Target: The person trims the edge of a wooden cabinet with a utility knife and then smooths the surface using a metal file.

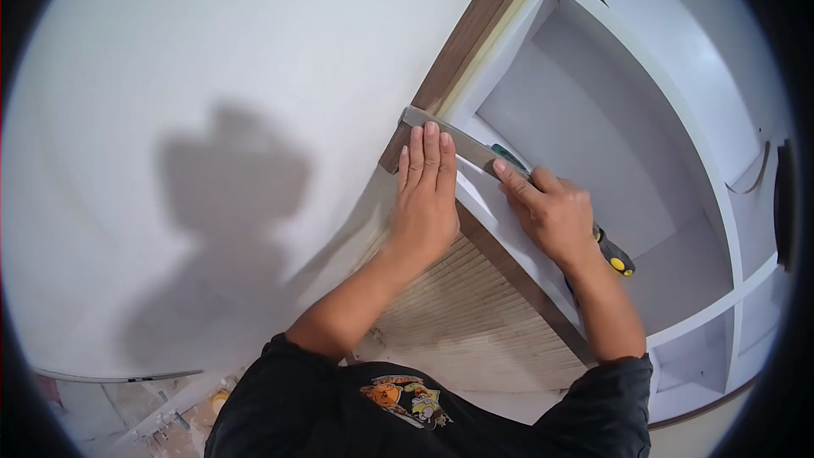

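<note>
A long flat grey metal bar (475, 151), possibly a file, lies across the corner of the cabinet frame, its far end over the brown wood trim (462, 42). My left hand (426, 191) rests on the bar with its fingers straight and side by side, pressed flat rather than wrapped round. My right hand (551, 212) is closed round the bar's other end, thumb along the top; that end is hidden in the palm. Just behind the bar, a small teal object (509, 155) shows in part. Beside my right wrist is a black and yellow tool handle (617, 256), its front part hidden.
The white cabinet (733, 229) with several compartments curves along the right. To the left stands a plain white wall (102, 119) with my shadow on it. A ribbed panel (475, 297) sits below my arms. Assorted items lie on the floor (127, 407) at lower left.
</note>
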Available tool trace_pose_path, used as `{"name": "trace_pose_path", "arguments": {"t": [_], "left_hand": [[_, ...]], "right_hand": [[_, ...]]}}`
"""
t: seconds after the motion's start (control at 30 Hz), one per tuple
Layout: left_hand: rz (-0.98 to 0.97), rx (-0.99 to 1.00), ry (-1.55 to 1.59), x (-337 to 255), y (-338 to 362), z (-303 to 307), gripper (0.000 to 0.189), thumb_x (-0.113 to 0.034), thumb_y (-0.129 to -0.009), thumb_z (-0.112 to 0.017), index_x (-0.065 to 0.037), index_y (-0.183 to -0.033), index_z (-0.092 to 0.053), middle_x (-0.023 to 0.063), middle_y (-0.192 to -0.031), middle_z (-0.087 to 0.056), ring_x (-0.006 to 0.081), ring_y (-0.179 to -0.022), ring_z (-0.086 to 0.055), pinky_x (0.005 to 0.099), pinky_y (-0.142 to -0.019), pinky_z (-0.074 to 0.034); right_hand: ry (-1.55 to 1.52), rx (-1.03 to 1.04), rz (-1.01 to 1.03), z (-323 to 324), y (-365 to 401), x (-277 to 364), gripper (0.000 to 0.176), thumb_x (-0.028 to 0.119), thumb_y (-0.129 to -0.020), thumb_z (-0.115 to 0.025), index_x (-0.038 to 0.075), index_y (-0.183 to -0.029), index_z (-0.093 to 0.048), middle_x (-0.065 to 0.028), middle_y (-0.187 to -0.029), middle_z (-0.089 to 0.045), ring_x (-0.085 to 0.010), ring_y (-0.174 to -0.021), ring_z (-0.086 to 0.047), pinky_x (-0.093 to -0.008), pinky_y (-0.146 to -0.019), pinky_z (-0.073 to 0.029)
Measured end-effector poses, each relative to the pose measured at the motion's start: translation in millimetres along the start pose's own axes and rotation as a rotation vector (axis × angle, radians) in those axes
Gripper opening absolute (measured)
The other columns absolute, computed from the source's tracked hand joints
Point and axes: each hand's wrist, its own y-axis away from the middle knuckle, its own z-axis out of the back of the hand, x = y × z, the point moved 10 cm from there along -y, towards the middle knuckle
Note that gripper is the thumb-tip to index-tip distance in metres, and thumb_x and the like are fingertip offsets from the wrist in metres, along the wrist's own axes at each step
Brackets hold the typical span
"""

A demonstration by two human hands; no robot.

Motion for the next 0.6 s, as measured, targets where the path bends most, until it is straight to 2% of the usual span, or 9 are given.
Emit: {"name": "trace_pose_path", "arguments": {"t": [0.07, 0.17, 0.27, 0.37, 0.53, 0.6], "left_hand": [[0.015, 0.055, 0.016, 2.3, 8.4, -5.2, 0.073, 0.009, -0.086, -0.046, 0.011, -0.157, -0.024, 0.0359, -0.163, -0.022, 0.0527, -0.153, -0.019, 0.0612, -0.123, -0.018], [0.003, 0.018, 0.058, 0.8, 19.8, -12.9, 0.073, 0.008, -0.086, -0.046, 0.012, -0.156, -0.024, 0.0365, -0.162, -0.022, 0.0536, -0.152, -0.019, 0.0619, -0.123, -0.018], [-0.003, -0.045, -0.024, 1.4, -4.8, 9.4, 0.073, 0.007, -0.087, -0.046, 0.013, -0.156, -0.024, 0.0369, -0.162, -0.022, 0.0551, -0.151, -0.019, 0.0625, -0.123, -0.017], [0.011, 0.077, 0.016, 4.6, 20.3, -9.1, 0.072, 0.007, -0.087, -0.045, 0.014, -0.156, -0.023, 0.0369, -0.162, -0.022, 0.0540, -0.152, -0.019, 0.0615, -0.123, -0.017], [0.058, 0.015, 0.020, 7.1, 15.6, -2.8, 0.070, 0.005, -0.089, -0.046, 0.011, -0.156, -0.026, 0.0333, -0.164, -0.023, 0.0501, -0.154, -0.018, 0.0608, -0.124, -0.018], [0.050, 0.048, 0.010, 11.3, 15.8, -3.9, 0.071, 0.006, -0.089, -0.046, 0.011, -0.157, -0.024, 0.0333, -0.164, -0.022, 0.0498, -0.154, -0.018, 0.0607, -0.124, -0.018]], "right_hand": [[-0.003, 0.018, 0.052, 1.3, 12.9, 2.2, 0.046, 0.019, -0.087, -0.075, 0.034, -0.131, -0.070, -0.0019, -0.075, -0.055, -0.0224, -0.053, -0.060, -0.0367, -0.047, -0.050], [0.038, 0.038, 0.082, -1.3, 6.8, 2.1, 0.045, 0.019, -0.088, -0.073, 0.034, -0.131, -0.071, -0.0013, -0.076, -0.056, -0.0220, -0.053, -0.061, -0.0367, -0.046, -0.051], [0.024, 0.061, 0.054, 3.8, -1.7, 4.4, 0.045, 0.019, -0.088, -0.073, 0.034, -0.131, -0.071, -0.0014, -0.075, -0.055, -0.0219, -0.054, -0.061, -0.0369, -0.047, -0.050], [-0.034, 0.028, 0.064, -0.4, 15.9, 5.4, 0.044, 0.020, -0.089, -0.075, 0.033, -0.131, -0.070, -0.0021, -0.075, -0.055, -0.0245, -0.056, -0.061, -0.0381, -0.048, -0.050], [0.009, 0.103, 0.041, -2.2, -1.4, 9.8, 0.043, 0.020, -0.089, -0.075, 0.033, -0.130, -0.070, -0.0026, -0.078, -0.059, -0.0244, -0.055, -0.061, -0.0385, -0.048, -0.050], [-0.015, 0.042, 0.072, -4.7, 11.2, 9.0, 0.043, 0.020, -0.089, -0.075, 0.034, -0.130, -0.070, -0.0027, -0.076, -0.057, -0.0243, -0.054, -0.060, -0.0385, -0.047, -0.049]]}}
